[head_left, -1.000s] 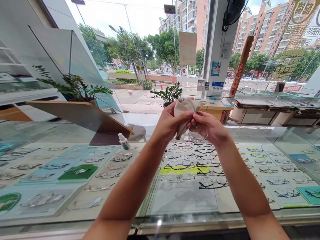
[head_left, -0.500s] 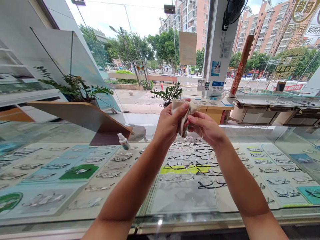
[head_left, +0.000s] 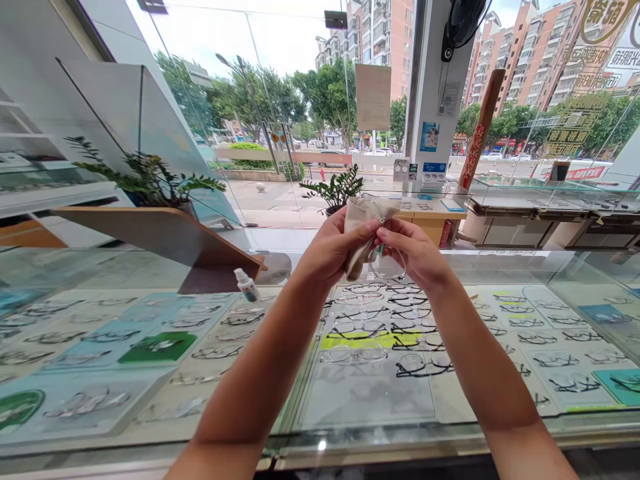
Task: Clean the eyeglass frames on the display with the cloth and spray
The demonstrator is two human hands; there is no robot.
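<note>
Cloth and spectacles held up together above the glass counter (head_left: 150, 427).
The left hand (head_left: 333, 252) pinches the beige cloth (head_left: 364, 212) and the right hand (head_left: 416, 255) pinches the clear spectacles (head_left: 389, 265), fingertips touching. The spectacles sit at 3 o'clock from the left hand, one lens hanging at 6; their long axis is hard to read. A spray bottle (head_left: 247, 285) stands at 8 o'clock.

Left hand (head_left: 333, 250) bare; right hand (head_left: 415, 257) bare; fingers (head_left: 395, 235) plain, nails short as far as they show, too small for more detail; left forearm (head_left: 260, 380) bare from wrist to the near frame edge, smooth, widening toward the elbow; right forearm (head_left: 480, 373) the same, bare all along; both wrists bare; upper arms cut off by the near edge.
</note>
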